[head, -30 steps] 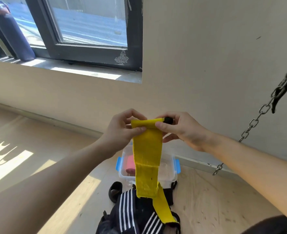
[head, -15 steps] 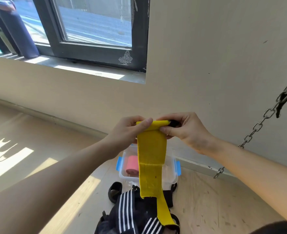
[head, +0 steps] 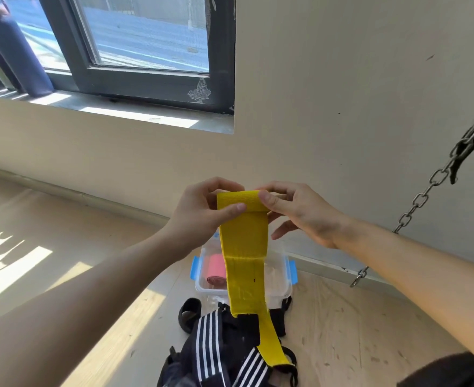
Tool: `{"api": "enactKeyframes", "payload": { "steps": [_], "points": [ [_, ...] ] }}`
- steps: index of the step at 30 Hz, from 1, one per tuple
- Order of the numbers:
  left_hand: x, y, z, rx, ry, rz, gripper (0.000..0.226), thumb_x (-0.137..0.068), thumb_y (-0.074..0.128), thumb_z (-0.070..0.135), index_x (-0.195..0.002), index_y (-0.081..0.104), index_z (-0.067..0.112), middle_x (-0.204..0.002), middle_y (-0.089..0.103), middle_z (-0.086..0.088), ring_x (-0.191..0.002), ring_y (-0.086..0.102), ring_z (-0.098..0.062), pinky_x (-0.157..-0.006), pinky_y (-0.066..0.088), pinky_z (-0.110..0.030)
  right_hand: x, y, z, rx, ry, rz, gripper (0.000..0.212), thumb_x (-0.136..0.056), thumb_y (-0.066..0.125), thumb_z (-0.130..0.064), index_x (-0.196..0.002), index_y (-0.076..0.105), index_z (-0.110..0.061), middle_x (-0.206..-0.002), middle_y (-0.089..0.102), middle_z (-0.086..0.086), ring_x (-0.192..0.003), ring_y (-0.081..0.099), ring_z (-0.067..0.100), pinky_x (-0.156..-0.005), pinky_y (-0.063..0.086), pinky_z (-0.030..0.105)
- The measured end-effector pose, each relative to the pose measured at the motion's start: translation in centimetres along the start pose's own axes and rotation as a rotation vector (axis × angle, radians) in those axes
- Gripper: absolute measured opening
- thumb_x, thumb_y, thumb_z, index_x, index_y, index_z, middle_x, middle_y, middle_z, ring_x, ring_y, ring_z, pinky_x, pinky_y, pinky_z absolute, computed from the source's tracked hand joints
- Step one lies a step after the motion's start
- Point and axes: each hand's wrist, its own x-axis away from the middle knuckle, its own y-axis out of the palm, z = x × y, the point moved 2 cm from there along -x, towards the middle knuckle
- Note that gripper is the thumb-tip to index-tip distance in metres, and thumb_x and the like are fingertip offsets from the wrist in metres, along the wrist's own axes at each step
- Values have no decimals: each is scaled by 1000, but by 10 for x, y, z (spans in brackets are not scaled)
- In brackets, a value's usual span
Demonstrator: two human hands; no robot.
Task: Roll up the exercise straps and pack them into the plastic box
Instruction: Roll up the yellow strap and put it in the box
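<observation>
Beige wall [head: 342, 107] and window [head: 146, 43] rise behind a pale wood floor [head: 342, 317]. Both hands pinch the yellow strap's [head: 244, 238] rolled top, left hand [head: 202, 216] and right hand [head: 300, 213] at either end; its tail hangs over the box [head: 279, 277], which holds a pink roll [head: 216, 270], near the floor's wall edge.

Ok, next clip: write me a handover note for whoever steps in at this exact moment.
Left hand and right hand both pinch the rolled top end of the yellow strap; its length hangs down unrolled.
The plastic box sits open on the floor below, a pink roll inside.
Done: pink roll packed, yellow roll begun.
Left: finish rolling the yellow strap, box it, then check the black-and-white striped bundle by the box.
</observation>
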Motion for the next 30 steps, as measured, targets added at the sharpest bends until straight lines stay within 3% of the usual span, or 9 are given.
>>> {"api": "enactKeyframes", "payload": {
  "steps": [3,7,11,15,20,23,25,30],
  "points": [
    [0,1,0,-12,51,12,30,-83,81,22,-112,71,18,-99,74,-2,-92,72,-15,-75,62,-28,1,4,-1,-46,13,-20,39,-92,59,-44,-119,68,-17,-103,72,7,-89,72,22,-68,62,37],
    [1,1,2,-53,124,18,29,-84,81,18,-110,70,20,-98,74,-1,-91,71,-15,-75,63,-30,3,9,-3,-71,-7,-16,28,-95,60,-33,-113,70,-15,-94,74,5,-87,72,21,-65,63,35],
    [0,0,1,-21,34,-11,48,-77,80,37,-120,66,20,-107,72,-5,-96,72,-21,-79,64,-35,2,6,-6,-81,-53,29,23,-94,65,-24,-113,70,-13,-89,73,3,-82,70,15,-62,62,33],
    [2,0,1,-53,-117,-141,43,-78,66,55,-113,68,31,-107,75,8,-99,72,-13,-74,60,-20,2,3,-6,-68,-102,64,24,-88,70,-24,-111,70,-16,-94,72,6,-87,70,15,-67,62,34],
    [4,2,4,84,-251,-212,50,-83,58,60,-120,68,28,-114,75,4,-103,73,-16,-82,62,-30,2,2,-3,5,-182,83,23,-88,74,-17,-111,71,-18,-98,70,11,-88,67,15,-69,58,28],
    [4,3,5,126,-286,-173,44,-89,61,54,-118,68,23,-117,73,-3,-104,73,-20,-79,63,-32,2,2,-2,72,-232,108,24,-89,75,-12,-112,71,-16,-101,67,17,-88,65,13,-74,58,27],
    [5,3,5,138,-291,-148,37,-93,64,45,-117,68,17,-118,72,-7,-103,72,-22,-75,63,-31,3,3,-3,156,-246,110,27,-88,77,-12,-113,70,-22,-103,67,8,-91,65,12,-78,59,26],
    [2,-1,4,122,-241,-111,33,-90,73,30,-118,69,14,-112,74,-8,-102,73,-22,-73,62,-30,2,2,-3,185,-136,65,41,-86,79,-16,-124,64,-20,-108,67,4,-91,66,9,-76,57,22]
  ]
}}
